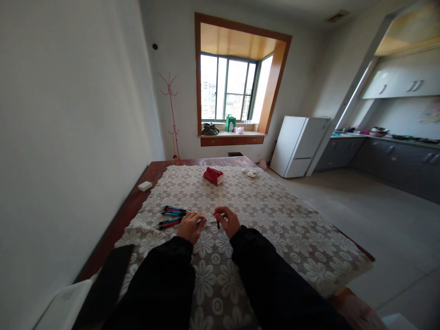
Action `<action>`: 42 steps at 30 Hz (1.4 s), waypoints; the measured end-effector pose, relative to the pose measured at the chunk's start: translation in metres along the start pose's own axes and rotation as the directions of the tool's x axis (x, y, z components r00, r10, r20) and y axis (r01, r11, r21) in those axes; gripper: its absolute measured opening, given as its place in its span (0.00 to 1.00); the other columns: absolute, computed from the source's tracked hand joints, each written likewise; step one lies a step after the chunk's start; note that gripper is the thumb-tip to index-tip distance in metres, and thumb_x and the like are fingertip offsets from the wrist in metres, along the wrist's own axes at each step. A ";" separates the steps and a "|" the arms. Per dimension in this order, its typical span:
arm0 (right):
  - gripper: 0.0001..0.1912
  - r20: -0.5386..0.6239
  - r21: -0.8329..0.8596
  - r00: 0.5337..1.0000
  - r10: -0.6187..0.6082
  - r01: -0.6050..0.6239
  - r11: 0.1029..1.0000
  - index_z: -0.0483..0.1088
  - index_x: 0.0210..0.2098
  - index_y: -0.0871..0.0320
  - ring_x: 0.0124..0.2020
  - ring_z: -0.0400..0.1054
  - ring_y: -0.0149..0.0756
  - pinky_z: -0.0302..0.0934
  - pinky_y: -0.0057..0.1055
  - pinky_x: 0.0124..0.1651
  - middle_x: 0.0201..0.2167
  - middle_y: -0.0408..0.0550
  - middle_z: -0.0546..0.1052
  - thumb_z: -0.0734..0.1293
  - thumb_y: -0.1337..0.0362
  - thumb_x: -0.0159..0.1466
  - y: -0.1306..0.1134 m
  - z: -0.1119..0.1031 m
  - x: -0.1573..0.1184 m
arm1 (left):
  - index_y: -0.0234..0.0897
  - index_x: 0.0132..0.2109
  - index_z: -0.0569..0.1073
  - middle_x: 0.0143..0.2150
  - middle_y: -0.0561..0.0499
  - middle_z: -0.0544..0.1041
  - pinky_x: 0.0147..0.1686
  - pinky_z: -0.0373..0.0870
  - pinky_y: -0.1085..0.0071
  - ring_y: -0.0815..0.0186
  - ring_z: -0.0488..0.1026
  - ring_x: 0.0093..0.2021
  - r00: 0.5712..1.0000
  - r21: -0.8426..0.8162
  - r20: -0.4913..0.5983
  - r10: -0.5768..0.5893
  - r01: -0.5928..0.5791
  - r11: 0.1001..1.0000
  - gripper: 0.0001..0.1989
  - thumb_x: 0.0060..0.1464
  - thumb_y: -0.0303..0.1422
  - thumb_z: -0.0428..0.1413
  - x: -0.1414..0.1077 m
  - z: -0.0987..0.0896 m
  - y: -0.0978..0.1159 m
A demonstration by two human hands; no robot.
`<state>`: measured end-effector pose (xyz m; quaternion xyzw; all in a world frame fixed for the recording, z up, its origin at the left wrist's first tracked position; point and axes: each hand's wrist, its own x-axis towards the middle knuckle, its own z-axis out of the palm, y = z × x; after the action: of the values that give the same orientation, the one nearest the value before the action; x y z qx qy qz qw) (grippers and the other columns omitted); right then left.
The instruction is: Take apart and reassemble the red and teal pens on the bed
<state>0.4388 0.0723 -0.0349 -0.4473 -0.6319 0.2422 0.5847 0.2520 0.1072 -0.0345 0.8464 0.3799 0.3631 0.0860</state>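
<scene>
My right hand (228,221) is closed in a pinch over the table. Between its fingers is a pen part, red at the top (215,212) with a dark end (218,225) pointing down. My left hand (191,225) is a short way to the left, its thumb and fingers pressed together. Whatever they pinch is too small to make out. Beside the left hand lie several pens in blue, red and black, some in an upper group (173,211) and some in a lower group (169,223). The left hand partly hides their ends.
A patterned tablecloth (216,256) covers the dark red table (137,206). On it are a red tissue pack (213,176) and crumpled white tissues (252,174). At the left edge sit a white adapter (145,186) and a long black object (106,279). A wall runs along the left.
</scene>
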 end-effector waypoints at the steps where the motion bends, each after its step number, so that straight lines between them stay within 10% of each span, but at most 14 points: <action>1: 0.06 0.005 0.009 1.000 0.017 -0.017 1.000 0.70 0.36 0.56 0.33 0.71 0.35 0.67 0.30 0.33 0.31 0.45 0.76 0.66 0.62 0.59 0.000 0.000 0.000 | 0.42 0.37 0.75 0.39 0.50 0.77 0.47 0.66 0.64 0.62 0.69 0.45 1.000 -0.005 0.005 0.011 -0.011 1.000 0.07 0.57 0.32 0.52 0.000 0.000 0.000; 11: 0.14 0.143 0.420 0.969 0.200 -0.242 0.875 0.61 0.30 0.55 0.26 0.71 0.34 0.69 0.32 0.25 0.28 0.43 0.75 0.71 0.59 0.54 0.011 0.009 0.001 | 0.44 0.40 0.76 0.42 0.49 0.77 0.48 0.65 0.62 0.61 0.70 0.47 0.982 -0.033 0.056 0.178 -0.177 0.984 0.10 0.55 0.40 0.55 -0.002 -0.007 0.008; 18: 0.10 0.066 -0.176 0.998 0.011 0.001 0.984 0.68 0.42 0.54 0.42 0.69 0.37 0.63 0.35 0.44 0.40 0.47 0.76 0.62 0.67 0.61 0.010 -0.004 0.003 | 0.41 0.38 0.74 0.36 0.49 0.77 0.43 0.69 0.64 0.63 0.72 0.40 0.994 -0.058 -0.107 0.014 -0.020 0.998 0.09 0.58 0.36 0.51 -0.001 -0.001 -0.002; 24: 0.04 0.194 -0.744 0.968 0.158 0.041 0.667 0.72 0.31 0.53 0.47 0.63 0.42 0.52 0.40 0.50 0.43 0.45 0.74 0.67 0.68 0.56 0.028 -0.015 0.001 | 0.41 0.43 0.72 0.37 0.50 0.77 0.43 0.70 0.67 0.65 0.72 0.39 0.995 -0.071 -0.103 0.004 -0.011 0.997 0.08 0.58 0.33 0.50 -0.002 0.001 -0.003; 32: 0.09 0.058 -0.608 0.991 0.120 -0.061 0.792 0.67 0.36 0.54 0.29 0.66 0.35 0.54 0.29 0.36 0.25 0.42 0.73 0.58 0.71 0.61 0.027 -0.015 0.005 | 0.43 0.41 0.73 0.39 0.50 0.77 0.44 0.68 0.65 0.63 0.72 0.42 0.997 -0.029 -0.079 -0.026 0.024 0.999 0.08 0.57 0.31 0.50 -0.001 -0.002 0.001; 42: 0.05 0.102 -0.601 0.991 -0.081 0.126 0.789 0.67 0.34 0.55 0.38 0.66 0.37 0.53 0.31 0.44 0.33 0.46 0.75 0.60 0.68 0.63 0.015 -0.016 0.004 | 0.42 0.41 0.73 0.39 0.51 0.76 0.44 0.67 0.65 0.63 0.70 0.41 0.997 -0.009 -0.060 -0.057 0.057 0.998 0.08 0.57 0.31 0.50 -0.001 0.000 -0.001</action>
<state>0.4584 0.0794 -0.0421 -0.5667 -0.7200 0.0103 0.4005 0.2511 0.1077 -0.0354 0.8236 0.4050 0.3873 0.0879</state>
